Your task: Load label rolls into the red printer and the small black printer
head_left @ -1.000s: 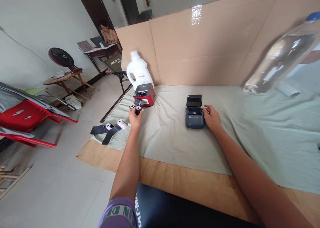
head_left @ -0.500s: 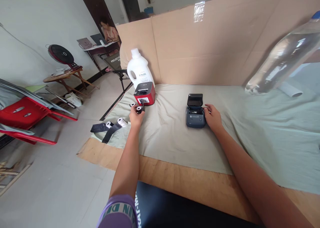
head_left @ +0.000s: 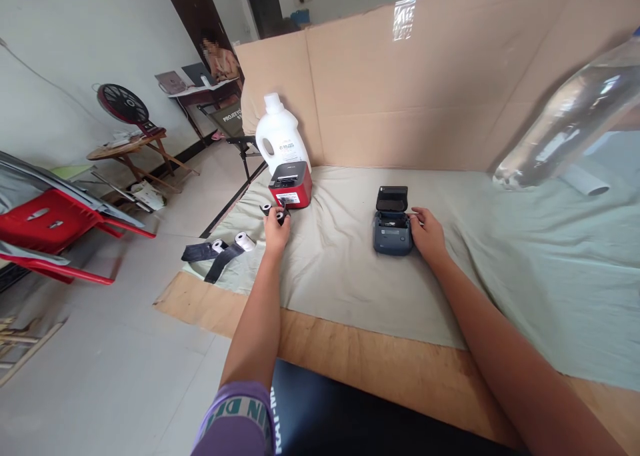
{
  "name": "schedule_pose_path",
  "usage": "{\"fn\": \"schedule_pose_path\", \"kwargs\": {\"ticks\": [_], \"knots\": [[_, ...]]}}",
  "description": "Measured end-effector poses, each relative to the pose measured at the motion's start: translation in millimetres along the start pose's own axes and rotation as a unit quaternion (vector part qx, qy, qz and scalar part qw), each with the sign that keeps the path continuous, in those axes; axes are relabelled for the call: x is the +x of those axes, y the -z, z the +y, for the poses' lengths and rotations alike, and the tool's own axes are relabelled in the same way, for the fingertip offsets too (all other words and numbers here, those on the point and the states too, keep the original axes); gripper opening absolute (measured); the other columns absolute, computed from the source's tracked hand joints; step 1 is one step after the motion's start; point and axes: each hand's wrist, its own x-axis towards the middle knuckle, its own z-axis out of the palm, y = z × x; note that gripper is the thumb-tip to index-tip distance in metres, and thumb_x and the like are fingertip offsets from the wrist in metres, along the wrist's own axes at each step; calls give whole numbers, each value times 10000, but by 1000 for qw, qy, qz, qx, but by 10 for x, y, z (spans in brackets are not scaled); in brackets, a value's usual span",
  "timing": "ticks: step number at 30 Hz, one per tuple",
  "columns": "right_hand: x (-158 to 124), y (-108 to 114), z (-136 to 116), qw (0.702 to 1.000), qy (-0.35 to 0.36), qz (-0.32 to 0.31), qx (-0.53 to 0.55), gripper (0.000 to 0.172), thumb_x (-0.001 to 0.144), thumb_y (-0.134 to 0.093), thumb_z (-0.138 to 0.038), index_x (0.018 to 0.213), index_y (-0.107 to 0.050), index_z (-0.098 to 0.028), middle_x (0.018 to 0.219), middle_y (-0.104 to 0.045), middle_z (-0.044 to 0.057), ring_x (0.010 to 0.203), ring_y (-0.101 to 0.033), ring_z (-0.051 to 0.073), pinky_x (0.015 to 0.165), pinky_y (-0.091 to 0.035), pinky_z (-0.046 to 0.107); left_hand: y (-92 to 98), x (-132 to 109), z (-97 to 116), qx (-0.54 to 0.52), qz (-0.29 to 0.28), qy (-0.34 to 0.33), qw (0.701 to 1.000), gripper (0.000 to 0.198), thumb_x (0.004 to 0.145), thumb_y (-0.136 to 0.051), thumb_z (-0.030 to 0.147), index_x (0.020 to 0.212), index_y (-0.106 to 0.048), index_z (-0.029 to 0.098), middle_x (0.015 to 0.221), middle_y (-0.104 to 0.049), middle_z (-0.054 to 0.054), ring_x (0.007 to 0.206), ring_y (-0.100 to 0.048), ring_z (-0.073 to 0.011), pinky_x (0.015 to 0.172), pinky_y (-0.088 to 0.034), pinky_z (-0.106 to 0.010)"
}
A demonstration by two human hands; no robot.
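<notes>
Both hands are at work on small things: the left hand (head_left: pixel 277 231) has its fingertips on a dark roll, though I cannot tell whether it grips it or merely touches it, and the right hand (head_left: pixel 426 235), fingers curled, touches the right side of a dark blue printer, its hold equally unclear. Beneath them spreads the desk (head_left: pixel 350 336), bare wood along the near edge and otherwise covered by a wrinkled pale green cloth (head_left: pixel 345 283). Along its back stands a cardboard panel (head_left: pixel 400 103) with a strip of clear tape at the top. A large clear bottle (head_left: pixel 560 119) leans at far right; a white jug (head_left: pixel 285 136) stands upright at back left. Just in front of the jug sits a red and black device (head_left: pixel 300 188), and to its right, well apart, the blue printer (head_left: pixel 393 241) rests with its lid raised. Smallest are the rolls: the dark roll (head_left: pixel 281 217) under the left fingertips, another roll (head_left: pixel 267 209) just beside it, and, nearer the left edge, two white rolls (head_left: pixel 244 241) trailing black strips (head_left: pixel 223 263).
</notes>
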Motion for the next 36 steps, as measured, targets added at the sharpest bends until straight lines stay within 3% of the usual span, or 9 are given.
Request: {"fn": "schedule_pose_path", "kwargs": {"ticks": [4, 8, 17, 21, 26, 31, 36], "knots": [[-1, -3, 1, 1000, -5, -2, 1, 394, 915, -443, -385, 1236, -600, -218, 1132, -745, 107, 1010, -695, 283, 933, -516, 487, 3, 7, -22, -2, -8, -35, 999, 361, 791, -600, 202, 1149, -562, 215, 1135, -634, -100, 1063, -571, -274, 983, -447, -416], [-3, 1, -16, 1000, -7, -1, -1, 390, 911, -444, -368, 1225, -607, -204, 1131, -745, 114, 1026, -692, 285, 946, -508, 482, -7, 22, -68, 36, -25, -52, 998, 368, 783, -581, 162, 1149, -592, 195, 1121, -622, -126, 1124, -551, -310, 1022, -426, -447], [1, -5, -7, 1000, -6, 2, 4, 386, 907, -459, -390, 1210, -618, -213, 1126, -745, 113, 1003, -699, 282, 926, -522, 480, -31, -25, 32, 140, -14, 6, 990, 582, 805, -617, 232, 1380, -531, 209, 1315, -529, -191, 1251, -457, -407, 1063, -362, -556], [4, -3, -14, 1000, 0, 6, 0, 376, 903, -457, -371, 1199, -625, -213, 1123, -746, 120, 1028, -694, 291, 942, -517, 491, -44, -31, 43, 106, -3, -2, 994, 552, 831, -603, 249, 1375, -540, 186, 1236, -601, -187, 1240, -482, -399, 1074, -356, -543], [14, -7, 5, 1000, 1, 3, 0, 384, 904, -452, -373, 1203, -619, -200, 1129, -739, 135, 1055, -688, 291, 958, -508, 488, -58, -12, 29, 50, 3, 53, 997, 747, 763, -652, 185, 1465, -401, 144, 1181, -650, -179, 1103, -608, -368, 985, -451, -483], [19, -11, 11, 1000, -4, 0, 7, 386, 902, -455, -375, 1203, -617, -195, 1131, -737, 140, 1040, -694, 289, 948, -515, 482, -61, 12, 6, 6, 31, 98, 995, 724, 696, -697, 177, 1378, -455, 185, 1139, -674, -132, 1068, -645, -335, 970, -472, -444], [14, -8, 6, 1000, -6, 3, 13, 378, 900, -461, -369, 1200, -620, -202, 1130, -738, 136, 1033, -694, 294, 940, -521, 488, -69, 12, 26, 5, 18, 104, 994, 715, 685, -693, 177, 1358, -453, 175, 1097, -682, -121, 1047, -653, -319, 956, -474, -421]]}}
